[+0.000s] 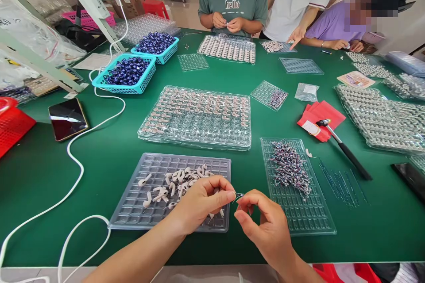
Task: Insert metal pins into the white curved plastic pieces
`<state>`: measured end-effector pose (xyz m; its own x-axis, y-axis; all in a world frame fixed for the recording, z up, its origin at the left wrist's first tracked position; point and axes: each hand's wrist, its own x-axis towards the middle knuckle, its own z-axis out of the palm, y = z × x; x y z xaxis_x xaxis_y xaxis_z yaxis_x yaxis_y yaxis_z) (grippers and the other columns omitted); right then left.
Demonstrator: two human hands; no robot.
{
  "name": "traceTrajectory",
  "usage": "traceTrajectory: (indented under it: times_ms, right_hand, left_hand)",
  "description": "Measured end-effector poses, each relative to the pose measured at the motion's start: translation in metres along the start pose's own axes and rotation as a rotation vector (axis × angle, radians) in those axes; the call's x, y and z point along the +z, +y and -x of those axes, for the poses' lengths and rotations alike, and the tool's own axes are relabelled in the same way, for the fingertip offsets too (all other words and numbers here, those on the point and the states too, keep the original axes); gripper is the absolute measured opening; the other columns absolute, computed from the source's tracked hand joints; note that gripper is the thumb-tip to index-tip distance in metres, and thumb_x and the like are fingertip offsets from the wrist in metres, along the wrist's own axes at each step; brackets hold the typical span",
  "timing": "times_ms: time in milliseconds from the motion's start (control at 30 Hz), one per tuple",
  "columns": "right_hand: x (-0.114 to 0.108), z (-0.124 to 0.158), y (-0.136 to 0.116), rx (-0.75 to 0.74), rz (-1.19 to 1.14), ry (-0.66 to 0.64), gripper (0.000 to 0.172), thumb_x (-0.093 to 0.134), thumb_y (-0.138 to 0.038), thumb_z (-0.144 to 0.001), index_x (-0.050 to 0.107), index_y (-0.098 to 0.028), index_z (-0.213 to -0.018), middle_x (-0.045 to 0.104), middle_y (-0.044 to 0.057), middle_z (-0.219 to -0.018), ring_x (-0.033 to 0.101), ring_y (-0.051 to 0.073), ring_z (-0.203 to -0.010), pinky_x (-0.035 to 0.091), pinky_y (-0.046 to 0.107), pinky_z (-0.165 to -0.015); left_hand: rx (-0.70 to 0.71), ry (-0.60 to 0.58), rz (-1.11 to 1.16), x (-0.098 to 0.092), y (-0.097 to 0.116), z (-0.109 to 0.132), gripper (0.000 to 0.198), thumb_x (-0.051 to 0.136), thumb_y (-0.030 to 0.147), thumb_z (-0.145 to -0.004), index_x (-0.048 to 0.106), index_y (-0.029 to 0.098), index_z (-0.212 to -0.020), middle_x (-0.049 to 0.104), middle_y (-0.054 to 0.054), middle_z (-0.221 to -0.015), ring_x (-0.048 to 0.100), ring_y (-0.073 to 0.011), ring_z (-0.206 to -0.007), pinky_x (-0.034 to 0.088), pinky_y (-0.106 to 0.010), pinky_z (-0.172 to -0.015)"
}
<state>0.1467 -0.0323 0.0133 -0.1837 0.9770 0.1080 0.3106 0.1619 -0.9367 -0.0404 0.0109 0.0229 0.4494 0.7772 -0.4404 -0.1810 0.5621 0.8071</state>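
Note:
My left hand (210, 199) is closed in a pinch over the grey tray, with a bit of white earbud shell (216, 190) showing between finger and thumb. A small dark part with fine wires (239, 195) sticks out from its fingertips. Beside it, my right hand (265, 219) has its index finger and thumb curled close around the fine wires; the exact grip is too small to make out. Loose white earbud shells (181, 179) with short wires lie in the grey tray (128, 205). To the right, a clear tray (320, 221) bears a heap of small wired parts (292, 170).
A clear blister tray (194, 141) of earbud pieces lies ahead. Blue baskets (146, 82) hold dark shiny parts. A white cable (78, 170) and phone (68, 119) lie left; red packets (323, 117) and a black-handled tool (353, 159) lie right. Co-workers (232, 0) work across the table.

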Motion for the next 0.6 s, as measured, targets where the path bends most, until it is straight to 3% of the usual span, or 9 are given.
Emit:
traceTrajectory:
  times_ms: [167, 600]
  right_hand:
    - [0.0016, -0.0019, -0.0031, -0.008, 0.029, 0.033, 0.006, 0.059, -0.02, -0.088, 0.062, -0.022, -0.083, 0.063, -0.001, -0.072, 0.057, 0.012, -0.064, 0.047, 0.022, -0.06]
    - [0.0006, -0.0022, -0.0066, -0.054, 0.009, 0.09, 0.011, 0.054, -0.017, -0.09, 0.061, -0.021, -0.082, 0.058, -0.002, -0.068, 0.056, 0.012, -0.061, 0.047, 0.023, -0.058]
  left_hand:
    - [-0.016, 0.014, -0.013, -0.0011, -0.0011, -0.0001, 0.026, 0.076, 0.038, -0.077, 0.064, 0.015, -0.079, 0.047, 0.006, -0.061, 0.035, -0.0034, -0.048, 0.031, -0.016, -0.047]
    - [-0.004, 0.011, 0.013, 0.0005, 0.002, 0.0001, 0.03, 0.077, 0.04, -0.075, 0.062, 0.014, -0.078, 0.043, 0.008, -0.059, 0.031, -0.003, -0.046, 0.029, -0.016, -0.045]
